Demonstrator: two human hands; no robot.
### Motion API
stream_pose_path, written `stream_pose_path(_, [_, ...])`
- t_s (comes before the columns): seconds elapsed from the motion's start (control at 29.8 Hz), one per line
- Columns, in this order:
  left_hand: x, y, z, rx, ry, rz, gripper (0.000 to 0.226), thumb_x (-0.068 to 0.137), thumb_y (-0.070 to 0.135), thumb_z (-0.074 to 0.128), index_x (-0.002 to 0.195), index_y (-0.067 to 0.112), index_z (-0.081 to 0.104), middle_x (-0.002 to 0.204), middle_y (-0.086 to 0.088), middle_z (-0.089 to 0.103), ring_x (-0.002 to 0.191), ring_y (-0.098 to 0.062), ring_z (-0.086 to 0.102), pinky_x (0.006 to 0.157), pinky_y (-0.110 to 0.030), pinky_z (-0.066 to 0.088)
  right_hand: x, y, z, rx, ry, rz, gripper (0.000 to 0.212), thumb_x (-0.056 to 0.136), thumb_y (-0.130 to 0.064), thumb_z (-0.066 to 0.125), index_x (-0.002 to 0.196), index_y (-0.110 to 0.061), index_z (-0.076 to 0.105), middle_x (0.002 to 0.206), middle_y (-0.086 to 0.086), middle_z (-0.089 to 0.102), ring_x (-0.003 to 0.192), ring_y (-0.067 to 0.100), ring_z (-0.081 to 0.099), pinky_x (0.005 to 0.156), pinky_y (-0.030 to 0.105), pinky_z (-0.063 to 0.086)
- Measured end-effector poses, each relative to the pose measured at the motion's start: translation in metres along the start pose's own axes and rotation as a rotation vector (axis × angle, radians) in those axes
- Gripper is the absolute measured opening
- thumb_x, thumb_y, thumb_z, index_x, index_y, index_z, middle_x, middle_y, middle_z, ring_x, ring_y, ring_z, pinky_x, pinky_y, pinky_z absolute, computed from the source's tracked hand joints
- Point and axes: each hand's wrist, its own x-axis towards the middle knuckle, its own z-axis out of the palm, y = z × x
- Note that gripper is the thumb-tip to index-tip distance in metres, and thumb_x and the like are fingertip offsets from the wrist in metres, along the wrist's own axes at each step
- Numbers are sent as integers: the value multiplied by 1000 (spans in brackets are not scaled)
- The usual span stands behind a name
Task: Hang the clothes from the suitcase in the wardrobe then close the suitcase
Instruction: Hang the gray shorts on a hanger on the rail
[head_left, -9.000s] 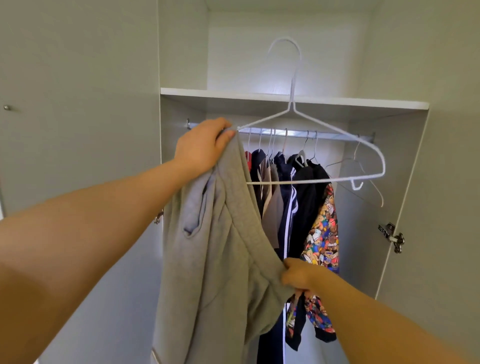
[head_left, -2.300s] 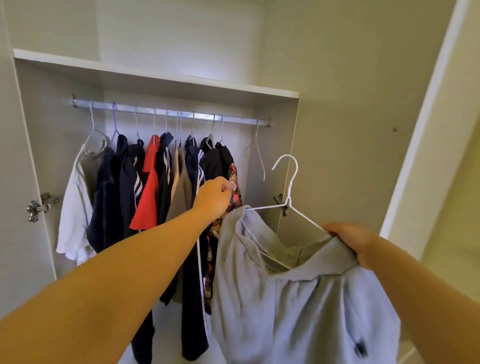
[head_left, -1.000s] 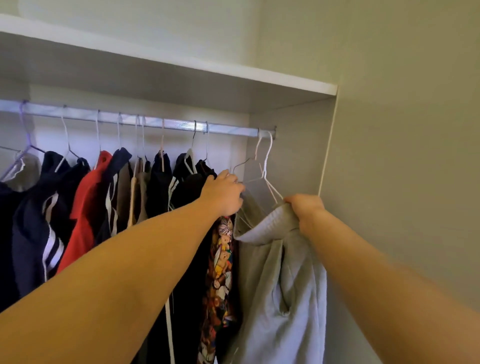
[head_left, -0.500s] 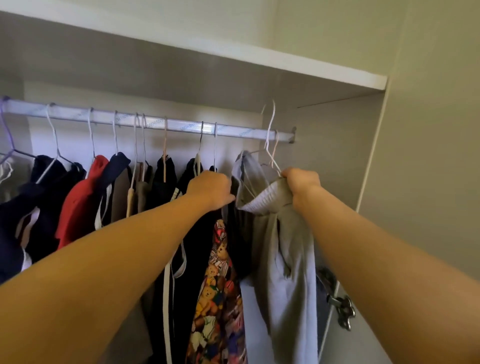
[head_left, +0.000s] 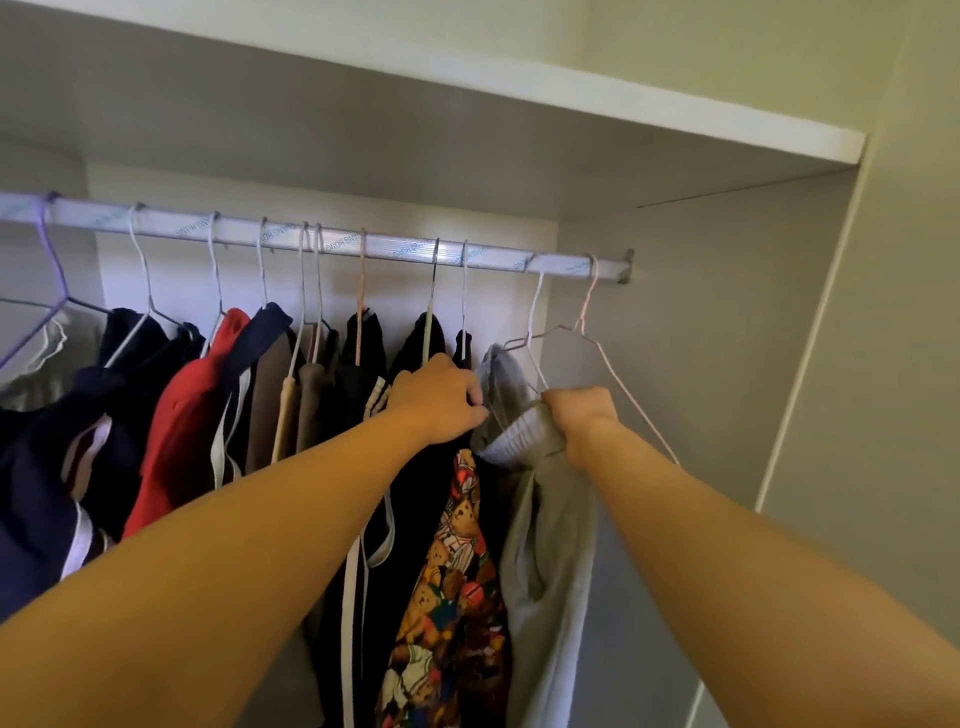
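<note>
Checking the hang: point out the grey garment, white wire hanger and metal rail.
grey garment (head_left: 550, 545), head view, body fabric.
white wire hanger (head_left: 533, 312), head view, neck below hook.
metal rail (head_left: 395, 248), head view, bare stretch.

Small blue lettering repeats along the hanging rail (head_left: 337, 245) of the wardrobe (head_left: 727, 364), across the upper half of the frame. It stands upside down and seems to read "HONG" after another short word; its letters are too small and blurred to tell surely.

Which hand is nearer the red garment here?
Left. The left hand is in front of the dark clothes, several hangers right of the red garment. The right hand is farther right, gripping the grey garment by its ribbed band.
</note>
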Motion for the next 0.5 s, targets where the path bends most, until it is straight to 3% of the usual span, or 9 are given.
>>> stream_pose_path(0.17, [-6,-2,6,35,8,3,22,92,36,50,111,29,60,148,-2,29,130,-23,41,105,-39,27,-5,21,3,-47,69,24,36,88,-19,59,118,2,58,120,19,60,112,34,57,91,35,47])
stream_pose_path(0.5, [0,-1,-2,-54,-39,-11,19,89,34,57,106,26,61,130,-3,40,113,-24,50,97,-38,39,-6,-11,-28,124,221,-40,46,85,-22,62,124,2,55,123,19,59,110,36,56,84,33,47])
